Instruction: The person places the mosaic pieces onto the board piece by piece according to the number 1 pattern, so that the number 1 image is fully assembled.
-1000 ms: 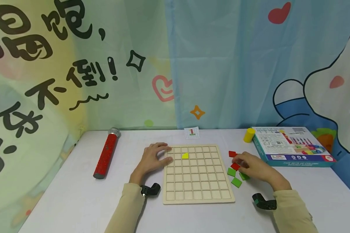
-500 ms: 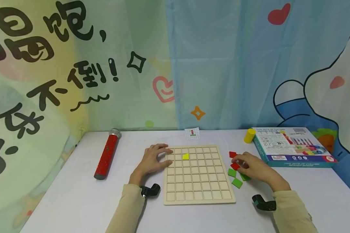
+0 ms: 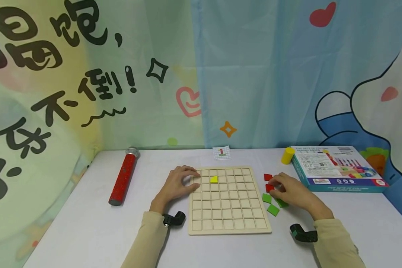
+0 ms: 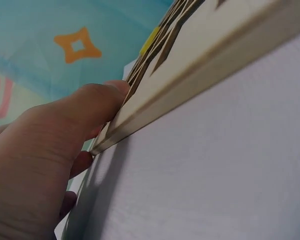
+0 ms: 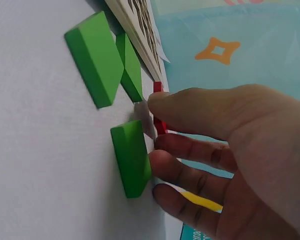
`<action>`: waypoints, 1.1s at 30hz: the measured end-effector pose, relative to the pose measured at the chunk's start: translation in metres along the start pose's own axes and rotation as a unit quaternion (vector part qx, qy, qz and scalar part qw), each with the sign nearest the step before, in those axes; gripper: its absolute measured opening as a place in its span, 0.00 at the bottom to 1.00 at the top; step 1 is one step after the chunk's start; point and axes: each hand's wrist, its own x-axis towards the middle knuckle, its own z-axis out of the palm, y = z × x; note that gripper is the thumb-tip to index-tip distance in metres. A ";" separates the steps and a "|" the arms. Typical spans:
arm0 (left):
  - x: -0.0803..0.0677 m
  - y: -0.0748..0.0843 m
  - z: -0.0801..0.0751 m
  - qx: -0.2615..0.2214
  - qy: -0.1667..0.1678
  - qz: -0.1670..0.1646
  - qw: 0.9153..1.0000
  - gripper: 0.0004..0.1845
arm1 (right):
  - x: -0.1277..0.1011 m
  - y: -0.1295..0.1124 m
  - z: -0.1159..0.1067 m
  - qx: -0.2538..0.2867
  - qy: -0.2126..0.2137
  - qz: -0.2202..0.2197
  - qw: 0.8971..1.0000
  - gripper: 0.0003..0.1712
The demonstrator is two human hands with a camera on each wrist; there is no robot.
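Here right hand (image 3: 289, 191) pinches red tile (image 3: 269, 188); left hand (image 3: 177, 184) flat, fingers relaxed, on grid board (image 3: 229, 219).

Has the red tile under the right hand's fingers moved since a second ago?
Yes, slightly. The red tile pinched by the right hand has moved up and away from the green tile, toward the other red tile beside the wooden grid board.
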 end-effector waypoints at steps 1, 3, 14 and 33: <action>0.000 0.000 0.000 0.002 0.000 -0.002 1.000 0.15 | 0.000 0.000 0.000 0.003 0.001 -0.002 1.000 0.19; 0.000 0.001 0.000 0.005 -0.002 0.001 1.000 0.14 | 0.001 0.000 0.001 0.007 0.005 -0.010 1.000 0.19; 0.002 0.004 0.003 0.001 -0.008 0.042 0.999 0.13 | 0.006 -0.011 0.002 0.014 0.016 -0.051 0.998 0.16; 0.004 0.006 0.009 0.014 -0.012 0.046 0.999 0.12 | 0.019 -0.041 0.013 0.040 0.016 -0.078 0.996 0.16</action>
